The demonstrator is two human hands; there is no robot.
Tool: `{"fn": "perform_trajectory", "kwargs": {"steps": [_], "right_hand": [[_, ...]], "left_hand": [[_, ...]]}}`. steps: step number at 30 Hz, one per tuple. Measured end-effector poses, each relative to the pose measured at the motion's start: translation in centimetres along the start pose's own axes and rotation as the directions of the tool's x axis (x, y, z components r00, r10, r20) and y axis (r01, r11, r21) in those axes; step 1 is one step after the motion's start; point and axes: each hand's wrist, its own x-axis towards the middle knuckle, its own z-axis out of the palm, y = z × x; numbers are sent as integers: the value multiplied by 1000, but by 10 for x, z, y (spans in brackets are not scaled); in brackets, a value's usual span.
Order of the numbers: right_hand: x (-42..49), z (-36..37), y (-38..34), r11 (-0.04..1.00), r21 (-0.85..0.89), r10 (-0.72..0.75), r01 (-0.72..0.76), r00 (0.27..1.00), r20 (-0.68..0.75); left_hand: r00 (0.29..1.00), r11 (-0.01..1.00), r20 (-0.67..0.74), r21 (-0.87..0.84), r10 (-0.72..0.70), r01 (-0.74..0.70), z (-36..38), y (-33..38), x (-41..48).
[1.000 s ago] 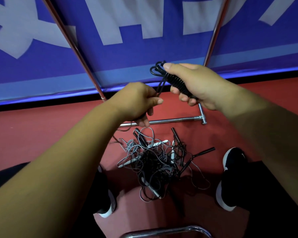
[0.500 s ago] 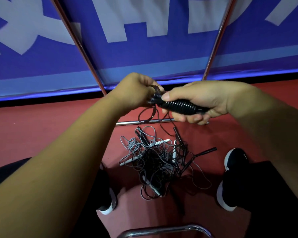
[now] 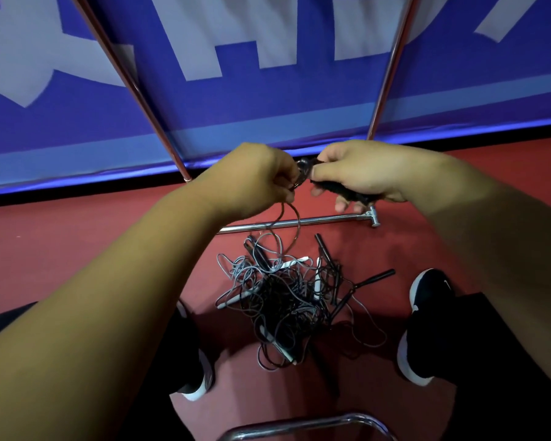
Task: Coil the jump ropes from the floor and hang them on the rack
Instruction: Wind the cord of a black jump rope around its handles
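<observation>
Our right hand (image 3: 360, 170) curled round black jump rope handles (image 3: 347, 194) above rack base bar (image 3: 315, 220); our left hand (image 3: 255, 179) pinches cord (image 3: 302, 173). Tangled rope pile (image 3: 283, 300) on floor beside bar.

Rope pile (image 3: 287, 300) on floor (image 3: 77, 249), rack bar (image 3: 315, 220) just behind pile, banner (image 3: 268, 106) farther behind, left shoe (image 3: 194, 370), right shoe (image 3: 427, 319) flanking pile, left hand (image 3: 255, 178) and right hand (image 3: 363, 168) gripping 1 held rope (image 3: 344, 190) above pile's rear.
</observation>
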Motion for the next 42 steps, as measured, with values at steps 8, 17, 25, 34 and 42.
{"fn": "perform_trajectory", "kwargs": {"steps": [8, 17, 25, 34, 42], "right_hand": [[-1, 14, -8, 933, 353, -90, 72, 995, 34], [3, 22, -13, 889, 404, -163, 216, 973, -162], [0, 18, -15, 927, 241, -193, 288, 916, -352], [-12, -12, -21, 895, 360, -173, 263, 949, -265], [-23, 10, -26, 972, 190, -143, 136, 989, 26]], "left_hand": [[956, 956, -16, -40, -293, 292, 9, -3, 0], [885, 641, 44, -673, -463, 369, -2, 4, -5], [979, 102, 75, -990, -189, 95, -17, 8, -3], [994, 790, 90, -613, 70, 0, -20, -14, -7], [969, 966, 12, -78, -245, 245, 10, -22, 3]]}}
